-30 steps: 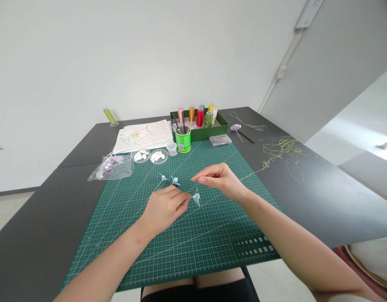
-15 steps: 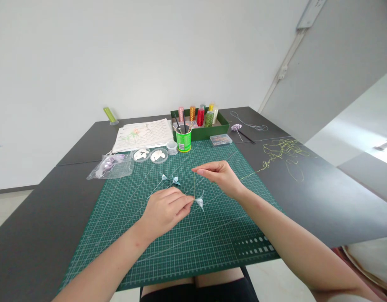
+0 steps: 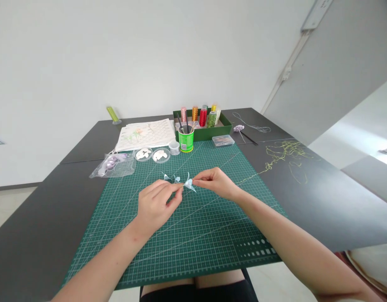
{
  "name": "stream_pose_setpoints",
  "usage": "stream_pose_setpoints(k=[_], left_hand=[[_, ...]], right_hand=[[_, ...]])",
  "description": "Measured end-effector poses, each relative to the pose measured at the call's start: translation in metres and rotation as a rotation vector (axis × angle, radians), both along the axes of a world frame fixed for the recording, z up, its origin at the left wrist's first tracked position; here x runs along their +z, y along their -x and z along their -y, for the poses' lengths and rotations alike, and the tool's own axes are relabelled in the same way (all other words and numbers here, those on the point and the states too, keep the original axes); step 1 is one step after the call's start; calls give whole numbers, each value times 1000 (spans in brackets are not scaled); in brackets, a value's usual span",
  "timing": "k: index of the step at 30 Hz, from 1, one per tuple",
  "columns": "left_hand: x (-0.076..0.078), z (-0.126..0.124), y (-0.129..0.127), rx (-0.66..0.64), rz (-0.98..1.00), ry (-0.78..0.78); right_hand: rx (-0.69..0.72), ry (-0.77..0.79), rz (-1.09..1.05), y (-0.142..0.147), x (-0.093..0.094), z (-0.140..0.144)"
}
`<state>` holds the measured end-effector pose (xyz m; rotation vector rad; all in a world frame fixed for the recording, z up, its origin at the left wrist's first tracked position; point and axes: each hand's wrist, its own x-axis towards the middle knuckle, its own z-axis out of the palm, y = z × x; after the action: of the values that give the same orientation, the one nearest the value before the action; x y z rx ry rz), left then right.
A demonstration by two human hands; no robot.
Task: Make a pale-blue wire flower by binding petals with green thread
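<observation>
The left hand [image 3: 155, 205] and the right hand [image 3: 216, 182] meet just above the green cutting mat [image 3: 193, 235], fingertips pinched together on a small pale blue petal piece [image 3: 189, 184] that sits between them. Both hands are nearly closed around it, the other fingers loosely curled. A fine thread or wire seems to run from the piece, but it is too thin to follow.

Just behind the hands, two more pale blue pieces [image 3: 171, 178] lie on the mat, so some pieces look finished while this one is in hand.

Farther back stand a green cup of tools [image 3: 186, 140], two clear dishes of white petals [image 3: 152, 154], a plastic bag [image 3: 113, 165], pattern sheets [image 3: 146, 133] and a green tray of thread spools [image 3: 203, 121]. Tangled yellow-green thread [image 3: 284, 155] lies on the dark table [image 3: 322, 197] to the right.
</observation>
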<state>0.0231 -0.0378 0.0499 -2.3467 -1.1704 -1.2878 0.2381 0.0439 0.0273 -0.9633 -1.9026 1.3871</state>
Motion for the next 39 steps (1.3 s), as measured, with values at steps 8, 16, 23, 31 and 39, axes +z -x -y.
stream_pose_setpoints(k=[8,16,23,31,39], left_hand=[[-4,-5,4,149,53,24],[-11,-16,11,280,-17,184],[-22,-20,9,234,-219,308],[-20,-14,0,93,-267,304],[-21,-8,-9,-21,-292,262]], right_hand=[[278,10,152,3,2,14],[468,-10,112,-1,21,23],[439,57,-14,-11,29,22],[363,22,-87,-15,31,20],[262,19,-214,-15,32,19]])
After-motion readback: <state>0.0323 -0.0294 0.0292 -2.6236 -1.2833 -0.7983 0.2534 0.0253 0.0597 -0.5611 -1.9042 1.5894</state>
